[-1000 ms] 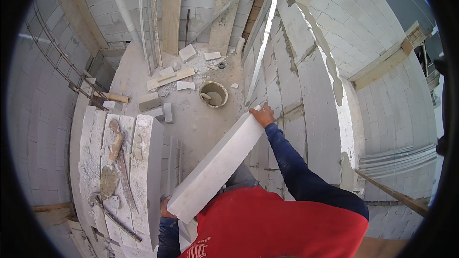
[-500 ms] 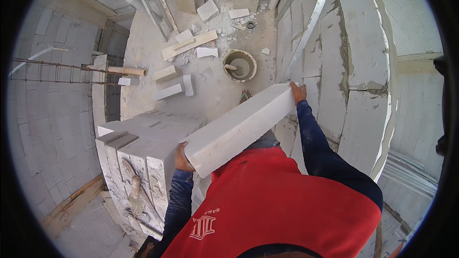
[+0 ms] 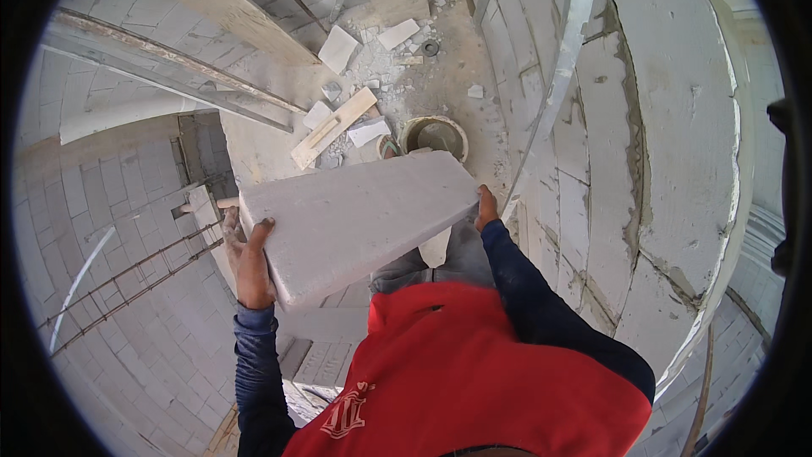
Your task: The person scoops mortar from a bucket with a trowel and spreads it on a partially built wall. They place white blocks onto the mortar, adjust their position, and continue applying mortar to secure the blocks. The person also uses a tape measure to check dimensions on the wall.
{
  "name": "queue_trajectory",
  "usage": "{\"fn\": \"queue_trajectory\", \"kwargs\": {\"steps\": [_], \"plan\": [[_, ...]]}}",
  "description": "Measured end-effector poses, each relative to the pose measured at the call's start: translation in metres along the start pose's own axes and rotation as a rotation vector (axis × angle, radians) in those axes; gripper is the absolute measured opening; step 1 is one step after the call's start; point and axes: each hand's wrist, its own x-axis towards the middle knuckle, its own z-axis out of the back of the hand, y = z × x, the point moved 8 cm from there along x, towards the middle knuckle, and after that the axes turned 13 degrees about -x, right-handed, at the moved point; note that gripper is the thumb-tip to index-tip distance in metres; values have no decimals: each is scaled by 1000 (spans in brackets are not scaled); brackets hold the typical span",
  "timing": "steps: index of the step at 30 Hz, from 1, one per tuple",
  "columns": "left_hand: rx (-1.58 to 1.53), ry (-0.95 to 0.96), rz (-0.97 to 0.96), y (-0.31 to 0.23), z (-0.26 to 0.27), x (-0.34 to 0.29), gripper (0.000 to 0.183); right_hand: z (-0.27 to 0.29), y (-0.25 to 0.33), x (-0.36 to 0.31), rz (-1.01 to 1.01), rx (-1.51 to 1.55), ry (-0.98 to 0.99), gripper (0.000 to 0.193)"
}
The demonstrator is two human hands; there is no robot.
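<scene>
Wall (image 3: 677, 118) of pale blocks, grey mortar in its joints, fills the right side, its outer reaches lost in the dark rim. A long metal bar (image 3: 562, 76) stands slanted beside it, its upper end cut off by the top edge. One big pale block (image 3: 364, 220) is up off the floor, in front of the red shirt, spanning from hand to hand. Just past its far edge on the floor is a round bucket (image 3: 463, 134) with grey material inside; whether that is wet or set, I cannot tell. The block hides the bucket's near side, and a pale shape there is hard to make out. A wooden plank (image 3: 334, 129) lies among broken pieces (image 3: 340, 49). The left hand (image 3: 249, 258) grasps the block's left end, thumb over the top face. The right hand (image 3: 486, 209) grips the right end, its fingers mostly hidden. Smallest, a dark ring (image 3: 430, 47) lies on the floor.
</scene>
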Motion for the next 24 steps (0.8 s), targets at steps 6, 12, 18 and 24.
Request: {"fn": "queue_trajectory", "kwargs": {"steps": [6, 12, 18, 24], "plan": [[565, 224, -525, -113, -153, 123, 107, -195, 9, 86, -90, 533, 171, 51], [737, 473, -708, -89, -267, 234, 113, -322, 32, 234, -140, 820, 138, 52], [809, 664, -909, -29, -329, 294, 115, -351, 48, 312, -131, 819, 118, 56], [910, 961, -1314, 95, -404, 313, 119, -246, -3, 323, 26, -513, -573, 58]]}}
